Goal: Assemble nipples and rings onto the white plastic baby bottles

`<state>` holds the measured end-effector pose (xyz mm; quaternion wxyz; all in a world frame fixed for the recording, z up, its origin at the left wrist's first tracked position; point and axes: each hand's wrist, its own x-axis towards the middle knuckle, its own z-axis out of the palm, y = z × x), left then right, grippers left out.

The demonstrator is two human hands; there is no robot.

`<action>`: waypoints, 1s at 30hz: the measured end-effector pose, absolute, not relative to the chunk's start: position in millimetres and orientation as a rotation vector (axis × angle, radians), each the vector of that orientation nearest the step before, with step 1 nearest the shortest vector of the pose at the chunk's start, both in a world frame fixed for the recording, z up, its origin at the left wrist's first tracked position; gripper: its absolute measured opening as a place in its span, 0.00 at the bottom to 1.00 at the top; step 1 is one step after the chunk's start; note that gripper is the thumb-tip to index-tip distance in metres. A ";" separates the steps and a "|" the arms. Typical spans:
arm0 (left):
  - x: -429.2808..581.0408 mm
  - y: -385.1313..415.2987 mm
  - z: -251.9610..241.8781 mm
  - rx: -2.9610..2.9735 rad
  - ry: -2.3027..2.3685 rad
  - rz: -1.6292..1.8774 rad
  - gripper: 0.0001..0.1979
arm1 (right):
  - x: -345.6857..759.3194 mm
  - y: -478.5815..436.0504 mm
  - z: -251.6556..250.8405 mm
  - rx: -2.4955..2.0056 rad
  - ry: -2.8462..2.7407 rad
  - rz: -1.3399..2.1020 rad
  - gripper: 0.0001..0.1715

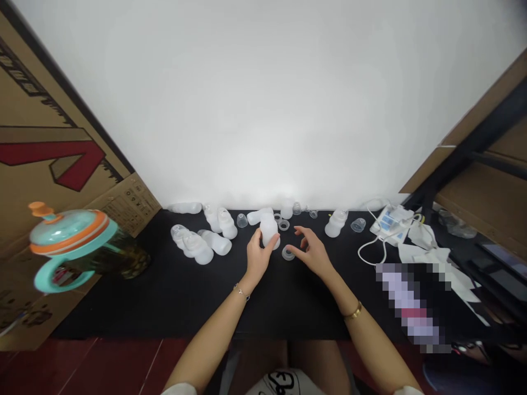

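We've got a black tabletop (164, 296). On it: frosted plastic bottles (197, 248), clear screw rings (287, 253), a white corded device (391, 225).

We see the left hand (257, 259) holding one frosted plastic bottle (269, 230), and the right hand (313, 253) is open, just beside a clear plastic ring (288, 253) on the black bench (164, 307). More bottles (197, 247) are lying together at the left side of the hands.

Nothing here is legible — no readable text
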<state>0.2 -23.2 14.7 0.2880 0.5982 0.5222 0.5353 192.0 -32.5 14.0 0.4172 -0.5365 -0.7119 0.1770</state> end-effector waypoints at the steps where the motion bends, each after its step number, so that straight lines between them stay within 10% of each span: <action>1: 0.0 -23.0 14.6 1.580 1.399 1.428 0.17 | 193.7 -29.9 12.1 -1.344 -1.829 0.493 0.35; 9: 0.1 -20.4 12.5 1.631 1.416 1.453 0.18 | 194.9 -18.9 -5.7 -1.380 -1.985 0.679 0.11; 30: 0.8 -12.9 11.6 0.772 0.809 1.290 0.26 | 199.9 -16.7 8.5 -1.224 -0.930 1.254 0.20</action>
